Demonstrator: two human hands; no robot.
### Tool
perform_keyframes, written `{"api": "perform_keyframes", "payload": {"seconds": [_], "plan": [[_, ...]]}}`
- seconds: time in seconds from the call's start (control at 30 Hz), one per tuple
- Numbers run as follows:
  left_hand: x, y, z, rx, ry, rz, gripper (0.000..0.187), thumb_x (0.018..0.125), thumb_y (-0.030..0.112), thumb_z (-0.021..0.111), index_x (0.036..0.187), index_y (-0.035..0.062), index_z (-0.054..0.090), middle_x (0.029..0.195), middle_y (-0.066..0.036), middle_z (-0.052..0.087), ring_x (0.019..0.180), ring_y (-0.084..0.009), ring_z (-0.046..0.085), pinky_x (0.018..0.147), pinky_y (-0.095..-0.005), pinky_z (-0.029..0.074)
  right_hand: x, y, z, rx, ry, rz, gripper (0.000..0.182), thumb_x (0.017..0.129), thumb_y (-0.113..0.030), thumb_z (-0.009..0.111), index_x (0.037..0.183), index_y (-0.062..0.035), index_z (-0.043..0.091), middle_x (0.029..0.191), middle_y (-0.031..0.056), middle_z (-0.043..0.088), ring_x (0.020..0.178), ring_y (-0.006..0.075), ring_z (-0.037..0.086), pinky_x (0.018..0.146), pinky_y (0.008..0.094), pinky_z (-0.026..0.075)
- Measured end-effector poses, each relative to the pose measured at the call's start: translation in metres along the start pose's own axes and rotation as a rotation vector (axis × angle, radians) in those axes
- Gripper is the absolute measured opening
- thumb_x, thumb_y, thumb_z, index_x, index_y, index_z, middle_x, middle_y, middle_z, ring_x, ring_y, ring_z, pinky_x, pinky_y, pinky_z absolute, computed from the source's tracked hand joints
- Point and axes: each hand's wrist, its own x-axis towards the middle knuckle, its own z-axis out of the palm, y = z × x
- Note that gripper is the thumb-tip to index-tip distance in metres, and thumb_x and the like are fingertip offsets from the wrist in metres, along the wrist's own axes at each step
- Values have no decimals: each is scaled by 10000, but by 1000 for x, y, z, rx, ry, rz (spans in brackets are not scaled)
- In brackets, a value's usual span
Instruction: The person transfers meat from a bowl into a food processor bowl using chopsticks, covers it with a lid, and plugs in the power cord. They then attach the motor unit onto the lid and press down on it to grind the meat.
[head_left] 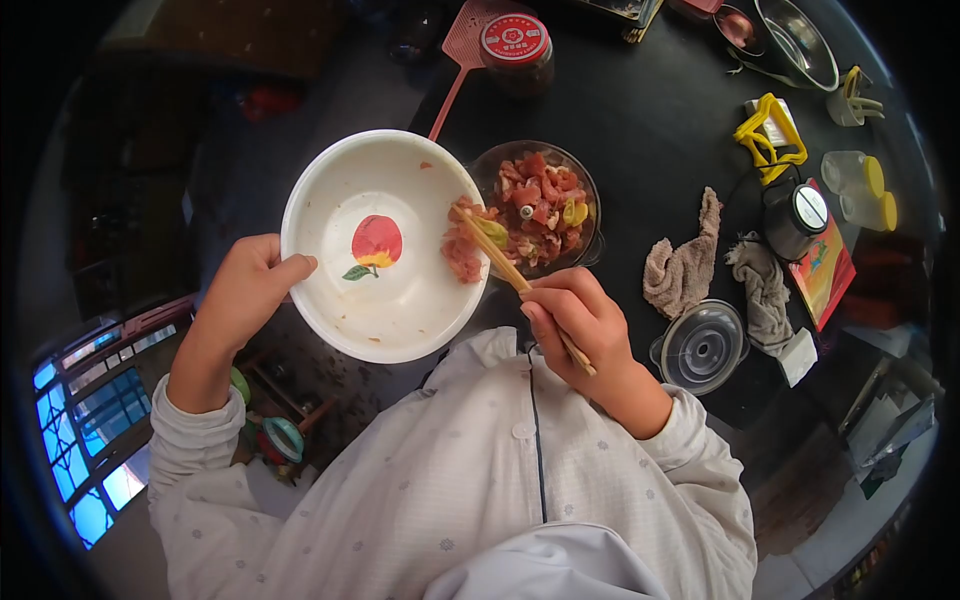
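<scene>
My left hand [258,285] grips the rim of a white bowl [330,300], thumb over the edge. A red fruit with a green leaf is printed on its inside bottom. The bowl is tilted toward a clear round container [597,215] on the right, which holds many pieces of raw meat [545,190] around a central spindle. In my right hand [580,330] is a pair of wooden chopsticks [505,268], their tips against a clump of meat [462,248] at the bowl's right edge. Some yellow-green pieces lie among the meat.
Behind the container stand a red-lidded jar [516,40] and a pink fly swatter [470,45]. To the right lie a crumpled cloth [682,265], a clear round lid [703,348], a black motor unit [796,215] and a yellow-framed object [770,138]. Metal bowls [800,45] sit at the back right.
</scene>
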Motion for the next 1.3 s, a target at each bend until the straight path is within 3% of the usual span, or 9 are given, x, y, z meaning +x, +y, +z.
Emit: {"api": "perform_keyframes", "payload": {"seconds": [0.17, 0.4, 0.5, 0.67, 0.8, 0.9, 1.07, 1.3], "plan": [[0, 4, -5, -12, 9, 3, 200, 870, 137, 638, 888, -56, 687, 739, -49, 668, 611, -76, 560, 583, -239, 440, -1, -12, -27, -10, 66, 29, 134, 804, 24, 715, 926, 6, 662, 883, 125, 627, 683, 229, 633, 576, 297, 507], [1, 1, -7, -63, -1, -17, 198, 877, 119, 624, 936, -60, 682, 794, -69, 692, 653, -91, 615, 617, -230, 478, -19, -4, 0, 146, -182, 39, 227, 807, -68, 755, 1008, -5, 670, 953, 124, 621, 728, 240, 656, 614, 318, 545], [1, -1, -7, -90, 16, -20, 194, 874, 138, 618, 934, -31, 692, 782, -70, 704, 619, -97, 628, 588, -225, 485, -28, 10, -3, 110, -234, 25, 239, 813, -3, 726, 1043, 18, 666, 1018, 157, 632, 828, 257, 670, 689, 317, 560], [1, -1, -9, -88, -20, -60, 203, 873, 123, 625, 943, -57, 686, 816, -72, 698, 665, -92, 623, 629, -229, 488, -24, 10, -15, 48, -75, 62, 175, 834, 9, 706, 1005, 27, 676, 984, 152, 641, 865, 250, 665, 740, 298, 538], [1, -8, -12, -39, -20, -60, 196, 874, 121, 625, 935, -56, 685, 805, -64, 692, 665, -87, 619, 621, -232, 484, -25, 17, -10, 32, 45, 240, 116, 878, -14, 673, 986, 27, 668, 945, 137, 629, 801, 220, 629, 706, 276, 504], [-2, -17, -13, -82, -9, -41, 187, 872, 113, 628, 927, -58, 682, 791, -60, 687, 659, -85, 613, 607, -235, 476, -21, 18, -2, 11, 104, 155, 150, 847, 9, 697, 995, -3, 680, 922, 123, 619, 741, 216, 616, 647, 287, 500], [-7, -33, -11, -216, 19, -37, 175, 870, 97, 638, 915, -67, 678, 775, -58, 682, 642, -84, 603, 592, -232, 465, -16, 30, 26, -19, 124, 306, 105, 870, -12, 669, 973, -14, 654, 928, 132, 623, 781, 257, 629, 698, 317, 503], [-6, -67, -3, -276, 33, 42, 156, 865, 88, 655, 848, -66, 673, 704, -17, 635, 604, -52, 531, 548, -223, 401, 14, -3, 33, -149, 171, 269, 61, 904, -44, 646, 939, 6, 646, 856, 127, 620, 726, 252, 615, 665, 307, 497]]}}
